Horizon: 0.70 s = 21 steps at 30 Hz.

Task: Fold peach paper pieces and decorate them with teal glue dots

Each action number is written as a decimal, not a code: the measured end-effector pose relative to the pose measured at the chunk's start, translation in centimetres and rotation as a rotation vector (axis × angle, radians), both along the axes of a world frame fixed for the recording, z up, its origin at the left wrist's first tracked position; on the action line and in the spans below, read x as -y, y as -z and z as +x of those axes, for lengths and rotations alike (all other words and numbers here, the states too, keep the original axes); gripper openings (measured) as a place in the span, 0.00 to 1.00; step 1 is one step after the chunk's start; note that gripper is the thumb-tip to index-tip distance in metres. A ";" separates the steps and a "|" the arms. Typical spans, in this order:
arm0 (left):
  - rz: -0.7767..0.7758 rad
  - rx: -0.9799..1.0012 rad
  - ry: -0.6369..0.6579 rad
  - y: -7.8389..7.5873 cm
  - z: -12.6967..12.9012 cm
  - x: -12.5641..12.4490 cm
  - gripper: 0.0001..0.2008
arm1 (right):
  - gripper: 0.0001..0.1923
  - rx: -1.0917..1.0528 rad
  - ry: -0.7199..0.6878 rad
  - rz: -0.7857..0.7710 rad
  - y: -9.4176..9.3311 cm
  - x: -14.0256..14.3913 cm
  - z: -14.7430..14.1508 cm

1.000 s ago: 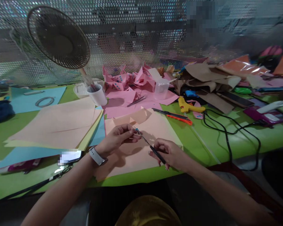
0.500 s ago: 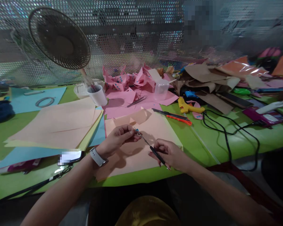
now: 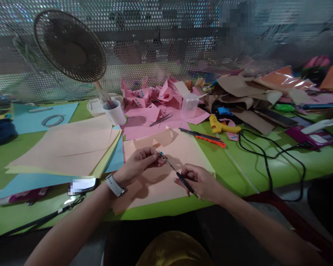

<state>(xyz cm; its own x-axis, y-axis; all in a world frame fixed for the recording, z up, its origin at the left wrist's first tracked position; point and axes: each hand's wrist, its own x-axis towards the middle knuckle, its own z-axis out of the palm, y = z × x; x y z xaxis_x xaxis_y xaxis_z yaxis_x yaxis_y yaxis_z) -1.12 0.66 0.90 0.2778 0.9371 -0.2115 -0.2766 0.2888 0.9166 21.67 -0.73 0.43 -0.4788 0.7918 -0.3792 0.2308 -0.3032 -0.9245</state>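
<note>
Green tabletop, matte peach paper sheet; left hand pinches tiny blue bit, right hand grips slim metal tweezers.

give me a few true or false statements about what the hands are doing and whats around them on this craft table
1. The right hand holds a thin dark tool whose tip reaches the left hand. True.
2. The left hand wears a watch on its wrist. True.
3. Both hands work over a blue sheet. False: they are over a peach sheet.
4. The yellow glue gun is in the left hand. False: it lies on the green table, apart from both hands.
5. A fan stands behind the white cup. True.
6. The orange-handled cutter lies left of the watch. False: it lies to the right, beyond the peach sheet.
</note>
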 end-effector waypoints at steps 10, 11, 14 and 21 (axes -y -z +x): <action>0.006 -0.011 -0.003 0.0 0.1 0.1 0.14 | 0.26 -0.030 -0.004 0.024 0.4 0.1 0.1; 0.005 -0.010 -0.002 0.0 0.1 0.1 0.15 | 0.26 -0.028 -0.003 0.024 0.4 0.1 0.1; 0.003 -0.001 -0.002 0.0 0.1 0.0 0.15 | 0.27 -0.022 0.003 0.018 0.1 0.1 0.1; -0.010 0.001 -0.006 0.3 0.1 0.0 0.14 | 0.26 -0.057 0.006 0.005 0.1 0.2 0.0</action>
<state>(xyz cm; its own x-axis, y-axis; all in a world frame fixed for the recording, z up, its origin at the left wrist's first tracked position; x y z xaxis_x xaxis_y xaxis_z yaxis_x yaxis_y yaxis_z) -1.00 0.64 0.58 0.2721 0.9366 -0.2209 -0.2796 0.2966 0.9131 21.68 -0.91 0.37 -0.4946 0.7966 -0.3476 0.1759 -0.2999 -0.9376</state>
